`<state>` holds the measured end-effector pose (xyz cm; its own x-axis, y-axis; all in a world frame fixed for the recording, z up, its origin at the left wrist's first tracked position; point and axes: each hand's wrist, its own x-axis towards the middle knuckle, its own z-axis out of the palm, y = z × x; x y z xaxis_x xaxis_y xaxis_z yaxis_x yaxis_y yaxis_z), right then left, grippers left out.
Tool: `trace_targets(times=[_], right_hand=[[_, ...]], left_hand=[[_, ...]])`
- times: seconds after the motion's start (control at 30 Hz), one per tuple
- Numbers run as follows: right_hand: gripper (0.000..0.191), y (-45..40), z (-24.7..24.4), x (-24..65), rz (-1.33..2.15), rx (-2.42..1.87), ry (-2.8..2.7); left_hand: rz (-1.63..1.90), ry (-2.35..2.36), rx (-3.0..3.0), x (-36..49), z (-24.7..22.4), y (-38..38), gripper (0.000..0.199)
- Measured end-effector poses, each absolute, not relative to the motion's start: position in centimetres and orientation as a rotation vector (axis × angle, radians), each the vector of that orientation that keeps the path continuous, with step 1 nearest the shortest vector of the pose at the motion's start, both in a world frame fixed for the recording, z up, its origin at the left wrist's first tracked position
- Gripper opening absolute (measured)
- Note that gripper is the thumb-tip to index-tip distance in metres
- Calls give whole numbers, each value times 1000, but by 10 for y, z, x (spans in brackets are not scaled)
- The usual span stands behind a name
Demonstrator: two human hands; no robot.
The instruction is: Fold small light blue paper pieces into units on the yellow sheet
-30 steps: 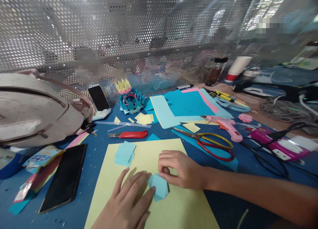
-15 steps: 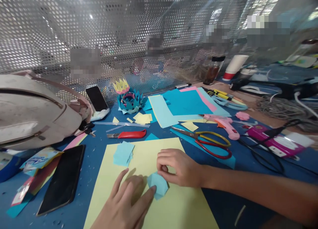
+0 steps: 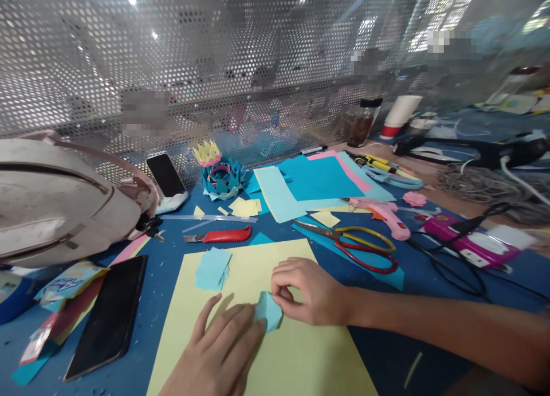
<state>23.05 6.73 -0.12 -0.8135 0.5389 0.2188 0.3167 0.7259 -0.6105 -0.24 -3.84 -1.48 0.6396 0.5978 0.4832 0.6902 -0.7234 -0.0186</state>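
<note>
A small light blue paper piece (image 3: 268, 311) is over the large yellow sheet (image 3: 318, 350), between my two hands. My right hand (image 3: 307, 290) pinches its right edge between thumb and curled fingers. My left hand (image 3: 219, 341) lies palm down with fingers spread, its index fingertip touching the piece's lower left side. The fingertips hide part of the piece. A small stack of light blue paper pieces (image 3: 213, 268) rests at the sheet's upper left.
Beyond the sheet lie a red cutter (image 3: 227, 234), scissors (image 3: 365, 247) and a pink glue gun (image 3: 387, 212). A layered paper flower (image 3: 222, 178) stands behind. At left are a black phone (image 3: 109, 316) and a bag (image 3: 64, 201).
The light blue piece has shifted slightly up and left and now looks narrower, with its right side folded or turned. My left fingers have moved a little left; my right hand has barely moved.
</note>
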Motion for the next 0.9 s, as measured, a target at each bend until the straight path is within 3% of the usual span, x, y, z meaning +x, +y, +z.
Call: trace_targets(times=[0.2,0.37,0.43,0.9], right_hand=[[20,64,7,230,923,-593,-2530],[18,61,10,228,998,-636,-2504],[10,60,7,227,963,-593,-2544],[6,56,-4,228,588,-592,-2601]], left_hand=[[-751,-1241,-2866,-5,-7,-39,38],[-849,-1290,-3037,-7,-5,-38,31],[-827,-1305,-3014,-7,-5,-37,27],[-749,-966,-2577,10,-20,-44,23]])
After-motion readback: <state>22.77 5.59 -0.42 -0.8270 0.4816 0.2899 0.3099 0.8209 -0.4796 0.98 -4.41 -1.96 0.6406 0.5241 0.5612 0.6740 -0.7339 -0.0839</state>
